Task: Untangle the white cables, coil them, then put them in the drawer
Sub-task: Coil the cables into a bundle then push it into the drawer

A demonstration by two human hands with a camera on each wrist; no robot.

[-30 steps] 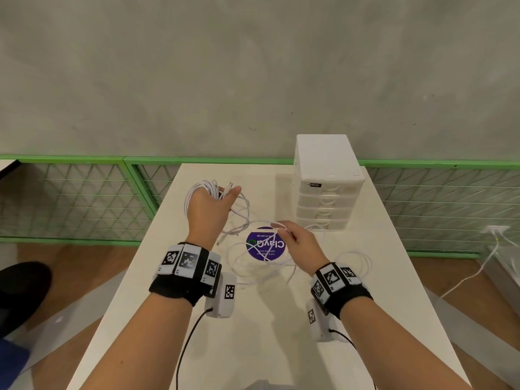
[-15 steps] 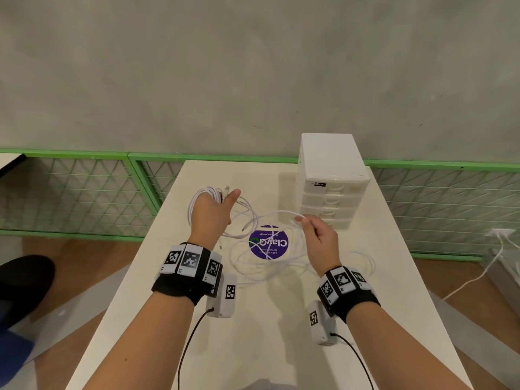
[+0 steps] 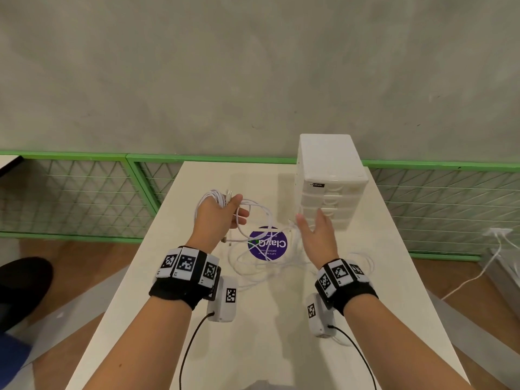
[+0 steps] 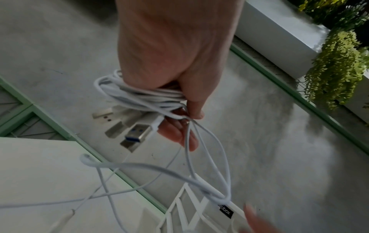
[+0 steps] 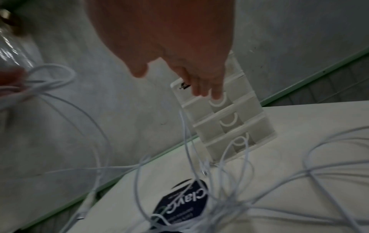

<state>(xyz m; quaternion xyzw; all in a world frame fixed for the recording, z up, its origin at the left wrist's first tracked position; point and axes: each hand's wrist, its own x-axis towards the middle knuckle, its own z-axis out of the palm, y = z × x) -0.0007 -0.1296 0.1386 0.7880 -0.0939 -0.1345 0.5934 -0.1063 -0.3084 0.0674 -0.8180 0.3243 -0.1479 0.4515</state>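
Observation:
My left hand (image 3: 218, 215) is raised over the table's left-middle and grips a coiled bundle of white cable (image 3: 209, 197) wound around the hand (image 4: 179, 94); USB plugs (image 4: 137, 134) stick out of the coil (image 4: 139, 96). Loose strands hang from it down to a tangle of white cables (image 3: 270, 263) on the table. My right hand (image 3: 316, 229) is open with straight fingers, holding nothing, just in front of the white drawer unit (image 3: 329, 181). In the right wrist view the fingertips (image 5: 216, 94) hover by an upper drawer handle of the unit (image 5: 225, 115). All drawers look closed.
A round purple sticker (image 3: 267, 243) lies on the white table (image 3: 267, 347) under the tangled cables (image 5: 229, 197). A green mesh railing (image 3: 84, 192) runs behind the table along a grey wall. Another white cord (image 3: 478, 271) trails on the floor at right.
My right hand has let go of the cable strand it was pinching and has moved up and right towards the drawer unit, fingers straightened. The left hand keeps its coil and barely moves.

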